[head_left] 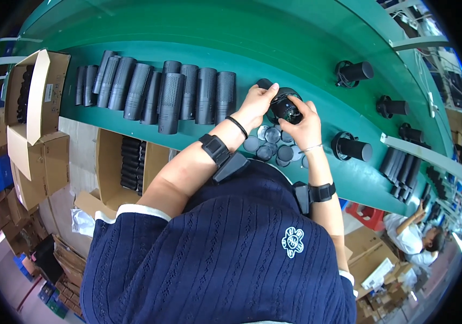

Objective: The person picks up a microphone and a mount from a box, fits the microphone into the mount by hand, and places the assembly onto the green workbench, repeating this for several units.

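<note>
Between my two hands is a black cylindrical housing (286,109) with its round end turned up toward me; small green and coloured parts show inside that end. My left hand (256,106) is closed round its left side, next to a dark rounded part at the back. On its right rim press the thumb and fingers of my right hand (305,125). Just below the hands lie several round discs (265,153), some dark and some shiny, loose on the green bench. How the housing is built underneath is hidden by my fingers.
Several black ribbed cylinders (170,102) stand in a cluster to the left on the green bench (198,51). At right are black cylinders with ring mounts (352,147). Cardboard boxes (47,97) sit at the left edge. Another person (412,237) works farther right, near a red stool (366,216).
</note>
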Demonstrator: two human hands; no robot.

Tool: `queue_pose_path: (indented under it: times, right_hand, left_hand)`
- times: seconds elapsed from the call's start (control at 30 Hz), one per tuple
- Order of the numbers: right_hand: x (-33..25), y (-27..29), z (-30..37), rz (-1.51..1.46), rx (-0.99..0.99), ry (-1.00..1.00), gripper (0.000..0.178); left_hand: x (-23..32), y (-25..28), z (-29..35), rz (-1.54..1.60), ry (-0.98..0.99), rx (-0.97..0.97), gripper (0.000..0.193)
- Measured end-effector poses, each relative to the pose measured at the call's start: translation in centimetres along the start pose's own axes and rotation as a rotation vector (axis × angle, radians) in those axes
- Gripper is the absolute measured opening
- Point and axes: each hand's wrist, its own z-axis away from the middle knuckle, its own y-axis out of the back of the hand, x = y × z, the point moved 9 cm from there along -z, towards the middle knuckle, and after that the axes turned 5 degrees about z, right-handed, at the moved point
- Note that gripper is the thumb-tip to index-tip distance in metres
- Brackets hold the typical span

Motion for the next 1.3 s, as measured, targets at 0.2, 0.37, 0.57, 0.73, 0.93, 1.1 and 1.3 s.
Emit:
queue_pose_path:
  times: [0.2,0.37,0.57,0.73,0.93,1.1,1.3]
  right_hand:
    - [0.3,-0.6,-0.1,0.011,-0.051,-0.018,0.058]
    - [0.4,-1.1,-0.3,0.017,-0.116,-0.055,0.063]
    - [0.5,-1.0,-0.1,0.101,-0.126,-0.046,0.063]
    - [0.3,-0.1,0.3,-0.079,-0.034,-0.048,0.057]
    - [0.0,0.4,0.2,0.090,0.008,0.113,0.056]
    - [-1.8,0.4,0.3,0.285,-0.103,0.222,0.055]
    - [-3.8,-0.9,0.7,0.679,-0.231,0.467,0.054]
  left_hand:
    - [0.4,0.0,0.7,-0.037,-0.019,0.087,0.034]
    - [0.9,-0.1,1.2,-0.017,-0.021,0.093,0.034]
    - [2.2,0.1,1.4,-0.184,0.004,0.046,0.037]
    - [3.3,-0.5,1.1,-0.451,-0.041,0.053,0.042]
    - [3.1,-3.1,0.1,-0.265,0.193,-0.148,0.028]
    - [3.4,-3.9,-0.4,-0.281,0.306,-0.124,0.025]
    - [2.4,-4.3,-1.4,-0.535,0.373,-0.265,0.040]
